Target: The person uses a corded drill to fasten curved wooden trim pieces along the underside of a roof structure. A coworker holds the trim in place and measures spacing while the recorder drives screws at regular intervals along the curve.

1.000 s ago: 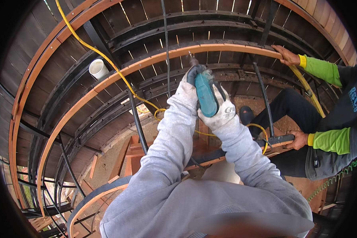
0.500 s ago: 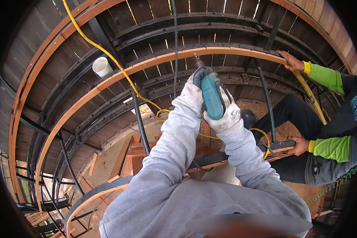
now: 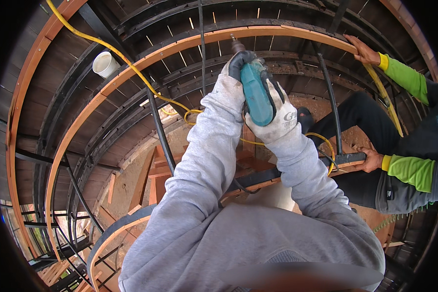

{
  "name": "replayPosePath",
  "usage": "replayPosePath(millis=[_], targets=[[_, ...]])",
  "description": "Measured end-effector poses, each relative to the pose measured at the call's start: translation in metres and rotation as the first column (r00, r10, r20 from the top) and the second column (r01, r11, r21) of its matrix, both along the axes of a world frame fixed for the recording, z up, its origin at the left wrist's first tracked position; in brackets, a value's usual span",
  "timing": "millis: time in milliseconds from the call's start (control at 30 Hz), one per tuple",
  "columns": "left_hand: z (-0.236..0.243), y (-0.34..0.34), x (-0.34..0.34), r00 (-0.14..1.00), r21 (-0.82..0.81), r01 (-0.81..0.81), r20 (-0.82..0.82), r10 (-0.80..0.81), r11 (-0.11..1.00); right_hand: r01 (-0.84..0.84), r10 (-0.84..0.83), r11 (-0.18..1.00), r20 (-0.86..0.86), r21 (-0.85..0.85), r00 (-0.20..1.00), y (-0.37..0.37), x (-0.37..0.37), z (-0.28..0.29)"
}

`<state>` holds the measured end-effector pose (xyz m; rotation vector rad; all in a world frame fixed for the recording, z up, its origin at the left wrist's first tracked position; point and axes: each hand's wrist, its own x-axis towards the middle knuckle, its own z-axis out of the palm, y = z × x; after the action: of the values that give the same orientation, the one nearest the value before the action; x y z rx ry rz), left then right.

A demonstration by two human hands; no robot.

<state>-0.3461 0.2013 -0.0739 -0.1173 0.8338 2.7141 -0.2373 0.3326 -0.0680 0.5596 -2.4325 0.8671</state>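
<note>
A teal power drill (image 3: 257, 92) is held in both my gloved hands, pointing away from me. My left hand (image 3: 236, 75) wraps the front of its body near the chuck. My right hand (image 3: 282, 109) is closed round its rear part. The bit meets a curved wooden strip (image 3: 190, 41) that runs along a black metal rail; I cannot tell whether it has entered the wood. A co-worker's upper hand (image 3: 365, 49) holds the right end of this strip. The co-worker's other hand (image 3: 371, 160) grips the end of a nearer curved rail (image 3: 260, 179).
A white cup-shaped container (image 3: 105, 64) sits on the black framework at left. A yellow cord (image 3: 117, 51) crosses the rails and hangs down behind my arms. Black upright bars (image 3: 160, 131) join the rails. Wooden planks (image 3: 143, 180) lie on the floor below. The co-worker sits at right.
The whole view has shifted, so the rails, container and drill appear higher in the picture. Both my hands still hold the drill, its bit still at the strip. The co-worker keeps the same grips.
</note>
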Motion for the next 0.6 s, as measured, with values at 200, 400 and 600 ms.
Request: replayPosePath(millis=[200, 400, 600], targets=[[0.01, 0.001, 0.003, 0.999, -0.054, -0.035, 0.03, 0.037, 0.998, 0.013, -0.015, 1.0, 0.07, 0.018, 0.997, 0.0, 0.0, 0.005], [-0.001, 0.001, -0.004, 1.0, -0.062, -0.028, 0.004, 0.029, 0.998, -0.007, 0.007, 1.0, 0.017, 0.03, 1.0, 0.001, -0.001, 0.004], [0.0, 0.0, -0.002, 1.0, 0.016, 0.022, 0.017, -0.023, 1.0, 0.031, -0.038, 0.997, 0.092, 0.074, 0.995, 0.0, 0.0, 0.008]])
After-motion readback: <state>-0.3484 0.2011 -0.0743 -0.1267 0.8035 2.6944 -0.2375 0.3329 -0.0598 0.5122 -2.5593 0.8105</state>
